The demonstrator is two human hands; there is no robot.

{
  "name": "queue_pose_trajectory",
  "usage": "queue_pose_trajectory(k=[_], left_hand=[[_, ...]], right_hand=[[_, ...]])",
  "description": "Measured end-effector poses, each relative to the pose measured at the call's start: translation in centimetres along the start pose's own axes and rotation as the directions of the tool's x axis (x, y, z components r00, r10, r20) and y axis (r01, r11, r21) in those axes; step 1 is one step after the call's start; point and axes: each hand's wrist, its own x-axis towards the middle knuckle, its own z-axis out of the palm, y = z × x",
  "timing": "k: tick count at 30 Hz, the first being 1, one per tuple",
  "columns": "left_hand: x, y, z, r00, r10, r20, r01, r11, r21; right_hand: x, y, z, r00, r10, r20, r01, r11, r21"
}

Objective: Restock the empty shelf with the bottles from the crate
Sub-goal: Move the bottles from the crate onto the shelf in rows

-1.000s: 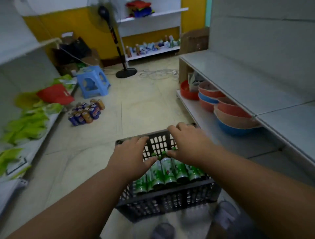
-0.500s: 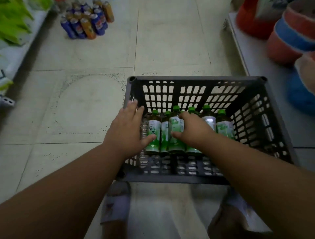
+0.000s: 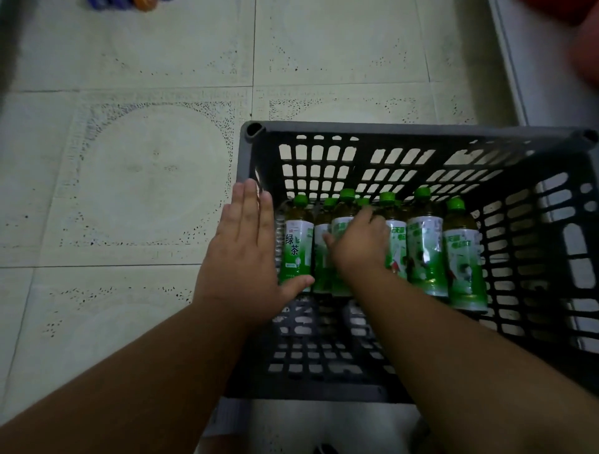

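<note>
Pale floor tiles (image 3: 136,181) with dark speckled patterns fill the left and top of the frame. At the top left edge, blue and orange cans (image 3: 129,3) just show. A blurred red shape (image 3: 583,58) sits upper right.

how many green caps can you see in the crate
7 green caps, all in a row along the crate's far side: at and. The right hand may hide more.
</note>
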Motion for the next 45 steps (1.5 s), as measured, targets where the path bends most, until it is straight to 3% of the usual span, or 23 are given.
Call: queue_pose_trajectory(k=[6,10,15,22,25,27,31,33,36,40,45], left_hand=[[0.2,-0.3,0.5,0.998,0.039,-0.045,-0.040,0.999,-0.020],[0.2,-0.3,0.6,0.998,0.035,-0.045,-0.035,0.999,0.002],[0.2,-0.1,-0.1,1.000,0.007,0.007,-0.007,1.000,-0.016],[0.0,0.7,-2.6,0.974,-0.047,0.222,0.029,0.996,0.087],[-1.2,2.1,-5.7,0.966,-0.015,0.259,0.030,0.998,-0.053],[-3.0,3.9,-8.5,0.979,0.049,0.199,-0.010,0.981,-0.192],[-7.3,9.5,-14.4,0.994,0.036,0.103,0.028,0.827,-0.561],[-9.3,12.9,-17.1,0.998,0.042,0.044,-0.002,0.751,-0.660],[-11.5,18.3,-20.3,0.995,0.073,-0.073,-0.103,0.674,-0.731],[-14.4,24.6,-23.6,0.976,0.183,-0.119,-0.199,0.526,-0.827],[-17.2,31.9,-26.2,0.904,0.396,-0.161,-0.335,0.422,-0.843]], right_hand=[[1.2,-1.0,1.4,0.989,0.033,0.145,-0.036,0.999,0.013],[0.3,-0.7,1.9,0.984,-0.015,0.179,-0.033,0.965,0.262],[-1.0,-0.4,-0.1,0.972,-0.166,0.165,0.094,0.922,0.376],[-5.8,-0.4,-9.6,0.955,-0.297,0.012,0.254,0.838,0.483],[-9.4,0.8,-15.0,0.944,-0.326,-0.054,0.303,0.787,0.537],[-12.4,1.6,-18.7,0.933,-0.346,-0.101,0.337,0.738,0.584],[-18.8,3.9,-25.5,0.902,-0.370,-0.222,0.418,0.618,0.666],[-22.0,5.7,-28.4,0.876,-0.378,-0.299,0.476,0.580,0.661],[-26.8,9.4,-32.0,0.842,-0.373,-0.391,0.538,0.513,0.669],[-32.5,15.2,-35.5,0.799,-0.335,-0.499,0.601,0.416,0.683],[-37.7,22.7,-38.9,0.762,-0.190,-0.619,0.629,0.444,0.638]])
